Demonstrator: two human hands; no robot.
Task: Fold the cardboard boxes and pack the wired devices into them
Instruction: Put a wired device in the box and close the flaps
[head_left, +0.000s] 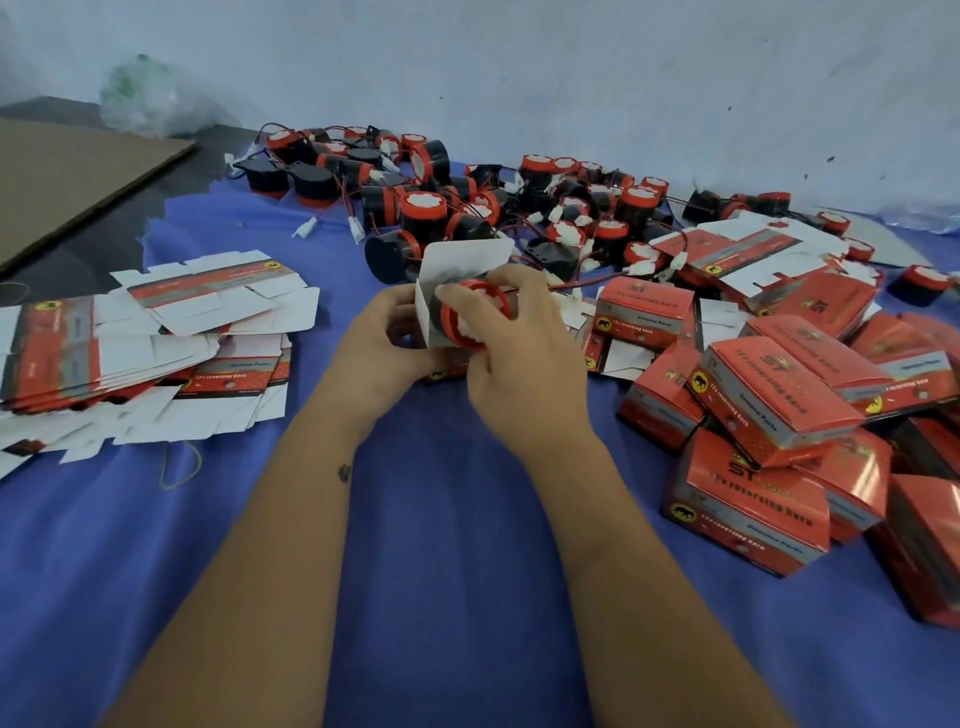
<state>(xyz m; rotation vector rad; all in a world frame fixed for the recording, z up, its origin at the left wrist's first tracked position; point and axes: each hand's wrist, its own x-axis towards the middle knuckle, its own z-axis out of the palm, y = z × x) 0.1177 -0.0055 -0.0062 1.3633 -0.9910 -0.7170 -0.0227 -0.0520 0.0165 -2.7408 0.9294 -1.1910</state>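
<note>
both hands met at centre: left hand (382, 332) gripped the open box (457, 275), right hand (511, 332) pinched the device (470, 317) just at its mouth, red face toward six o'clock.

A blue cloth (447, 519) covers the worktop and runs to the near edge of the view, its far left border ragged where a dark surface (104, 239) shows beyond it. At far left a flat sheet of brown corrugated cardboard (62, 176) lies on that dark surface, with a crumpled clear plastic bag (143, 101) bearing green marks just behind it against the pale, speckled wall (571, 78). A thin yellowish rubber band (179, 465) lies on the cloth at left, and a flat grey sheet (896, 249) sits at far right near the wall.
</note>
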